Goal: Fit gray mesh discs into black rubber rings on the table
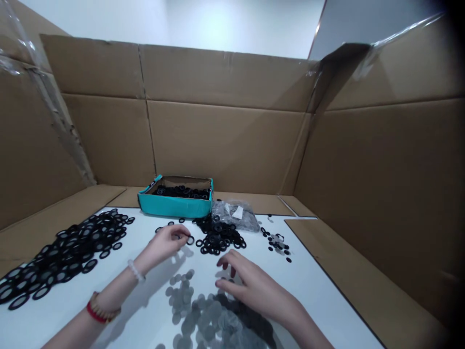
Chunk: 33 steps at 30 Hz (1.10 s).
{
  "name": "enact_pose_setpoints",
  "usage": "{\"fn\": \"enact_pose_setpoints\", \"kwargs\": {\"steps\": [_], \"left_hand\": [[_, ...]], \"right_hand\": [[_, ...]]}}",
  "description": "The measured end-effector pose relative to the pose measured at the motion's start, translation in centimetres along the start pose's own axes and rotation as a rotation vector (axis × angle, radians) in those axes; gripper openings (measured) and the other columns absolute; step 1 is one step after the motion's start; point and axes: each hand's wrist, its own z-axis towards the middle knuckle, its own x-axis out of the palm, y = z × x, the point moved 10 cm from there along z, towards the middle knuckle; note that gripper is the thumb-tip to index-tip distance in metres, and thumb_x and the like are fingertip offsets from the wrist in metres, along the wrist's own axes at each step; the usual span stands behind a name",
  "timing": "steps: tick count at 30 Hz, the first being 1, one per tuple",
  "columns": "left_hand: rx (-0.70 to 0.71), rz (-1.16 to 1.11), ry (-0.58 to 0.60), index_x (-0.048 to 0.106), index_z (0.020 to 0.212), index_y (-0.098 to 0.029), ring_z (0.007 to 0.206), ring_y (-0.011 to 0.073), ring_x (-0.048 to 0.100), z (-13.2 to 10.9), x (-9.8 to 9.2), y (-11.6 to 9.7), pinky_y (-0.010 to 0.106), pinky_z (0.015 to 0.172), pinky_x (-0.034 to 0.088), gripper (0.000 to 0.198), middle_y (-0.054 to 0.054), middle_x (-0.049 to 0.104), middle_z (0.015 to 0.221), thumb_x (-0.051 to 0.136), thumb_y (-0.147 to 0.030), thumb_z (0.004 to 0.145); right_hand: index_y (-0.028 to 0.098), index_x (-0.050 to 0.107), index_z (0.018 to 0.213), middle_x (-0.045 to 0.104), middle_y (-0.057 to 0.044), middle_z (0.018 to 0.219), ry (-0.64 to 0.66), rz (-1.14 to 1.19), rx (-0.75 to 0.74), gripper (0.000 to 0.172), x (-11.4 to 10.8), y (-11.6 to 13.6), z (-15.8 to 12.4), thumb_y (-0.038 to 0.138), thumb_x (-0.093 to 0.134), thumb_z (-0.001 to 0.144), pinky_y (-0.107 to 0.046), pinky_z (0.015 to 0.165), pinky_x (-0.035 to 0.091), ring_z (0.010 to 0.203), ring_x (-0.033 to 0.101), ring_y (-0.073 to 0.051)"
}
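My left hand [167, 241] pinches a small black ring [190, 240] between thumb and fingertips, just above the white tabletop. To its right lies a loose pile of black rings [218, 237]. My right hand [243, 276] hovers with its fingers apart and curved, thumb spread, and nothing shows in it. Under and in front of it spread many translucent grey discs [209, 315], partly in the hand's shadow. A large heap of black rings with pale discs in them [76, 249] covers the left side of the table.
A teal open box [174, 206] with black rings inside stands at the back, beside a clear plastic bag [238, 215]. Small black pieces [279, 244] are scattered at the right. Tall cardboard walls [225, 140] enclose the white table [319, 305] at the back and sides.
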Motion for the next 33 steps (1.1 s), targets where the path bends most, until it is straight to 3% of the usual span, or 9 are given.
{"fn": "enact_pose_setpoints", "kwargs": {"steps": [4, 7, 9, 11, 14, 16, 21, 27, 33], "left_hand": [[-0.05, 0.24, -0.1, 0.066, 0.075, -0.018, 0.078, 0.0249, 0.062, 2.5, -4.0, 3.6, 0.03, 0.07, 0.043, 0.016, 0.006, 0.069, 0.078, 0.052, -0.019, 0.068], [-0.029, 0.38, -0.149, 0.067, 0.075, -0.016, 0.087, 0.0309, 0.06, 2.8, -4.4, 3.2, 0.037, 0.077, 0.041, 0.019, 0.011, 0.067, 0.083, 0.05, -0.013, 0.067], [0.024, 0.44, -0.177, 0.066, 0.086, -0.015, 0.097, 0.0326, 0.055, 2.4, -3.3, 1.6, 0.041, 0.084, 0.037, 0.023, 0.014, 0.063, 0.096, 0.048, -0.014, 0.071], [0.118, 0.459, -0.13, 0.064, 0.095, -0.018, 0.102, 0.0295, 0.053, 1.9, -0.8, -0.3, 0.039, 0.089, 0.036, 0.025, 0.012, 0.059, 0.105, 0.048, -0.019, 0.076], [0.261, 0.439, 0.025, 0.063, 0.096, -0.019, 0.099, 0.0268, 0.052, 1.3, 3.8, -2.4, 0.036, 0.088, 0.037, 0.023, 0.01, 0.058, 0.101, 0.048, -0.025, 0.08], [0.283, 0.413, 0.06, 0.063, 0.091, -0.017, 0.098, 0.0268, 0.051, 1.3, 5.3, -2.5, 0.037, 0.087, 0.037, 0.021, 0.011, 0.056, 0.097, 0.046, -0.022, 0.08], [0.232, 0.273, 0.079, 0.062, 0.085, -0.016, 0.088, 0.0236, 0.054, 2.2, 5.5, -1.1, 0.034, 0.082, 0.04, 0.017, 0.009, 0.056, 0.09, 0.048, -0.014, 0.075], [0.094, -0.035, 0.164, 0.058, 0.081, -0.015, 0.07, 0.0189, 0.058, 1.5, 5.4, -0.2, 0.027, 0.062, 0.045, 0.015, 0.004, 0.061, 0.074, 0.053, -0.028, 0.074], [-0.089, -0.368, 0.278, 0.057, 0.085, -0.014, 0.062, 0.0144, 0.058, -1.7, 6.7, -0.5, 0.022, 0.054, 0.039, 0.023, 0.002, 0.062, 0.07, 0.058, -0.033, 0.071]], "right_hand": [[0.028, 0.061, 0.1, 0.055, -0.001, 0.097, 0.23, -0.264, 0.011, 0.038, 1.2, -1.2, -1.3, 0.034, 0.073, 0.065, -0.024, 0.06, 0.034, 0.081, 0.053, -0.019], [0.028, 0.063, 0.099, 0.056, -0.001, 0.095, 0.246, -0.348, 0.015, 0.041, 1.7, -2.0, -1.4, 0.028, 0.076, 0.06, -0.024, 0.054, 0.029, 0.077, 0.054, -0.019], [0.027, 0.065, 0.096, 0.059, -0.001, 0.093, 0.232, -0.323, -0.001, 0.035, 2.0, -1.9, -1.3, 0.021, 0.073, 0.063, -0.023, 0.054, 0.031, 0.076, 0.054, -0.019], [0.026, 0.066, 0.091, 0.061, -0.002, 0.091, 0.229, -0.274, -0.007, 0.029, 2.2, -1.6, -1.2, 0.014, 0.069, 0.064, -0.023, 0.055, 0.033, 0.073, 0.055, -0.017], [0.023, 0.067, 0.085, 0.065, -0.002, 0.083, 0.216, -0.237, 0.011, 0.024, 2.1, -1.5, -1.2, 0.008, 0.06, 0.067, -0.022, 0.053, 0.035, 0.067, 0.056, -0.016], [0.022, 0.066, 0.084, 0.065, -0.002, 0.077, 0.198, -0.209, 0.018, 0.024, 1.8, -1.6, -1.0, 0.007, 0.056, 0.068, -0.021, 0.051, 0.035, 0.064, 0.056, -0.016], [0.021, 0.063, 0.089, 0.066, 0.0, 0.072, 0.188, 0.015, 0.039, 0.024, 1.6, -2.0, -0.7, 0.007, 0.057, 0.07, -0.019, 0.051, 0.038, 0.062, 0.059, -0.014], [0.02, 0.068, 0.078, 0.059, 0.003, 0.06, 0.191, -0.006, 0.063, 0.016, 2.3, -2.6, -0.3, 0.018, 0.073, 0.063, -0.018, 0.043, 0.033, 0.051, 0.052, -0.012], [0.019, 0.067, 0.086, 0.067, -0.002, 0.078, 0.131, 0.222, -0.04, 0.022, 2.1, -2.1, 0.6, 0.007, 0.053, 0.073, -0.022, 0.063, 0.046, 0.071, 0.063, -0.016]]}}
